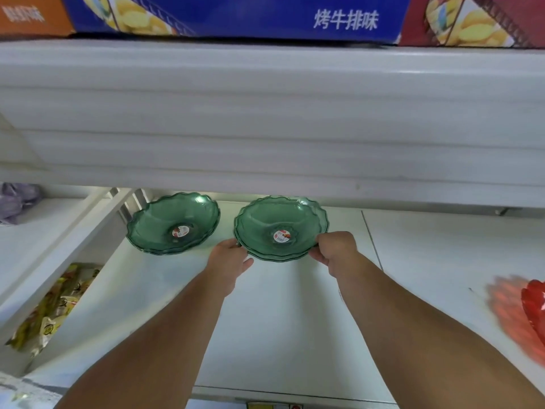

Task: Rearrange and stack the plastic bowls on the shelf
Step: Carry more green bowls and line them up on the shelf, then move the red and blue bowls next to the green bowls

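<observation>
Head camera looks down at a white shelf (280,335) where two short stacks of translucent green plastic bowls sit side by side, well back under the overhanging upper shelf (265,113). Both hands grip the right green stack (280,225): the left hand (228,258) closes on its near-left rim with the thumb sticking out toward the bowl's underside, and the right hand (336,250) pinches the near-right rim, fingers curled over the scalloped edge. That stack tilts slightly toward the camera, and each top bowl carries a round red-and-white sticker in its centre. Apart to the left, the left green stack (174,224) leans against a slanted white divider (88,228). Beyond the divider lie yellow-green snack packets (56,305), below. At the far right edge a red bowl (535,305) shows, mostly cut off and blurred. Blue (236,16) and orange (32,16) cartons stand on the upper shelf.
</observation>
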A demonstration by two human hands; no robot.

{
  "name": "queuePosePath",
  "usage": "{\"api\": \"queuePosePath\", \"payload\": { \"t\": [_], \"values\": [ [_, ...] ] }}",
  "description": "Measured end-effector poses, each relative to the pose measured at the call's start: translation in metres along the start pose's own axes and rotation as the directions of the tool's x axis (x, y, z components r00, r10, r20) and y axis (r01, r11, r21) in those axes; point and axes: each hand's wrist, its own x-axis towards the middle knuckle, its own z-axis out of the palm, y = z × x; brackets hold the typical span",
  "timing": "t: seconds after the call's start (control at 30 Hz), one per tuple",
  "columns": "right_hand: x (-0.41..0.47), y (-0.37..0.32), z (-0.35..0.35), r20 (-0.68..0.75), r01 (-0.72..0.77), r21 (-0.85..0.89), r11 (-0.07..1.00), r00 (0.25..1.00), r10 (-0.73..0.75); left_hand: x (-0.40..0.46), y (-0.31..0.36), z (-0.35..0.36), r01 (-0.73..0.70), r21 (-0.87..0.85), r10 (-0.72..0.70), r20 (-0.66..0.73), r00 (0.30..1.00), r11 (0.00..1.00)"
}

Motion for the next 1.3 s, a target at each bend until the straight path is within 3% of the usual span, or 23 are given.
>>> {"api": "queuePosePath", "payload": {
  "t": [0.23, 0.47, 0.77, 0.9, 1.0, 1.1, 1.17, 1.3],
  "values": [
    [0.005, 0.005, 0.006, -0.03, 0.02, -0.059, 0.998, 0.999, -0.022, -0.003, 0.0, -0.003, -0.003, -0.017, 0.004, 0.051, 0.999, 1.0],
    [0.013, 0.011, 0.007, -0.059, 0.13, -0.341, 0.931, 0.985, -0.159, -0.003, 0.001, -0.002, 0.012, -0.009, -0.012, 0.052, 0.999, 1.0],
    [0.004, 0.015, 0.002, -0.037, 0.144, -0.619, 0.772, 0.977, -0.211, -0.012, 0.004, -0.002, -0.029, 0.054, 0.024, 0.088, 0.996, 0.998],
    [-0.002, 0.014, -0.004, 0.075, 0.186, -0.752, 0.632, 0.977, -0.199, -0.024, 0.008, 0.0, -0.082, 0.235, 0.072, 0.054, 0.996, 0.969],
    [-0.008, 0.01, -0.01, 0.163, 0.227, -0.828, 0.512, 0.972, -0.168, -0.033, 0.012, 0.003, -0.137, 0.546, 0.166, -0.003, 0.986, 0.826],
    [-0.014, 0.009, -0.02, 0.2, 0.256, -0.843, 0.473, 0.966, -0.165, -0.049, 0.015, 0.007, -0.247, 0.723, 0.306, 0.052, 0.951, 0.645],
    [-0.024, 0.007, -0.031, 0.227, 0.29, -0.861, 0.418, 0.954, -0.193, -0.058, 0.017, 0.014, -0.272, 0.846, 0.31, 0.135, 0.941, 0.458],
    [-0.042, 0.01, -0.057, 0.342, 0.407, -0.905, 0.124, 0.87, -0.356, -0.076, 0.022, 0.042, -0.365, 0.93, 0.285, 0.341, 0.896, 0.036]
  ]
}}
